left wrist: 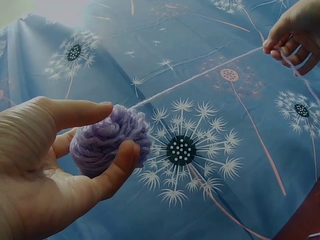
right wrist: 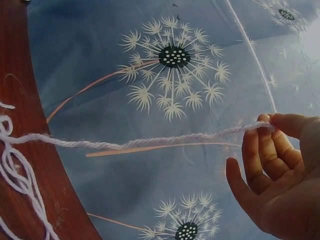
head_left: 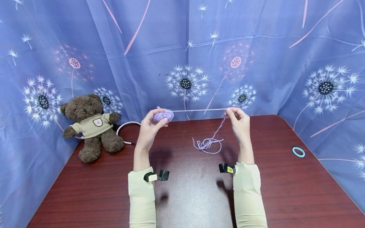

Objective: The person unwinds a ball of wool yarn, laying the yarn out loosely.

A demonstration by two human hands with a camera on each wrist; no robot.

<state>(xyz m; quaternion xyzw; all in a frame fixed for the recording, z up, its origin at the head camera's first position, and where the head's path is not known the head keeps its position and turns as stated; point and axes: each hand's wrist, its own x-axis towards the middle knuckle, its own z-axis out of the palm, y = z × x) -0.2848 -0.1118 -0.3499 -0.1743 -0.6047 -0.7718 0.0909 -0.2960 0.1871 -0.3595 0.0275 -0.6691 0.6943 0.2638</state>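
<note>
A small ball of lilac yarn (left wrist: 107, 142) is gripped in my left hand (head_left: 149, 126), between thumb and fingers, raised above the far part of the table. From it a taut strand (head_left: 199, 110) runs across to my right hand (head_left: 239, 122), which pinches the yarn between thumb and fingertips. Below that pinch the yarn hangs down as a twisted length (right wrist: 165, 141). Its loose end lies in a tangle of loops (head_left: 209, 145) on the tabletop. In the left wrist view the ball looks wound in many layers.
A brown teddy bear (head_left: 94, 126) in a pale shirt sits at the table's left edge. Beside it lies a white curved band (head_left: 125, 125), partly hidden by my left hand. A turquoise ring (head_left: 298, 152) is at the right. A blue dandelion-print curtain (head_left: 159, 47) stands behind the table (head_left: 94, 196).
</note>
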